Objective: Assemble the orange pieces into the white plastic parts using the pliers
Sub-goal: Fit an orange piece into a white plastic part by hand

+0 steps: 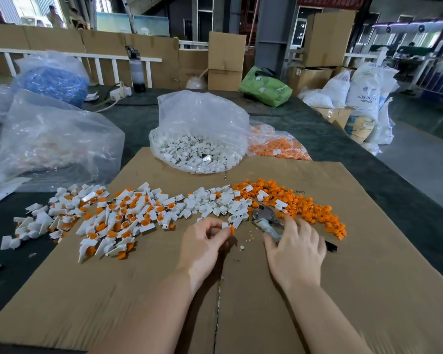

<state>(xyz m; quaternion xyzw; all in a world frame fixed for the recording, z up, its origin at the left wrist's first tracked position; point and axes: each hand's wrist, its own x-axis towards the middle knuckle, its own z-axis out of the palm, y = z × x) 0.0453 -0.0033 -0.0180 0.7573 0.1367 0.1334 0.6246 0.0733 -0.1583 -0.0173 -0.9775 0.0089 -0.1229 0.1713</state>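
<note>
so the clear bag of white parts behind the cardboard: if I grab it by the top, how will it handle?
The clear bag is thin, crinkled film, so it will probably be floppy and sag round its load. Its white parts fill only the bottom, so it likely hangs bottom-heavy. The mouth looks loosely gathered, not tied, so tipping it may spill parts onto the cardboard.

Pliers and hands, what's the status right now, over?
Left hand pinches a white part with an orange piece. Right hand is on the pliers. Loose pieces crowd the pliers' head.
</note>
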